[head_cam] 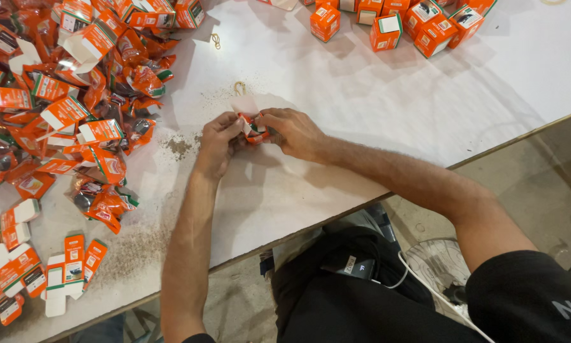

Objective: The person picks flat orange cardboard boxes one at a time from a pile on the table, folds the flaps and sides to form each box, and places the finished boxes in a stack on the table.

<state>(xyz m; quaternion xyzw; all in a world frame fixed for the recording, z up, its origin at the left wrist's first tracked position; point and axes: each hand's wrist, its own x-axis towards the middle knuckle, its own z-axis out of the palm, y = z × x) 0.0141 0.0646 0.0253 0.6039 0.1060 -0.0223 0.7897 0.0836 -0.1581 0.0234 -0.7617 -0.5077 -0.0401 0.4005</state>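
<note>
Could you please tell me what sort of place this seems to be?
Probably a small packing workshop: a white worktable bearing a heap of orange plastic sachets, flat orange-and-white cardboard cartons and a row of assembled orange boxes.

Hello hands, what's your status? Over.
Both hands, left and right, shut on one small orange box. Box held just above white table. Grit patch beside left hand. Nothing blocking.

light: bright, even, from overhead | shadows: soft ones under my hands and forearms on the white table (374, 108) | glare: mild washout top right | focus: mostly sharp, my fingers slightly blurry | edges: wide-angle bend at corners
</note>
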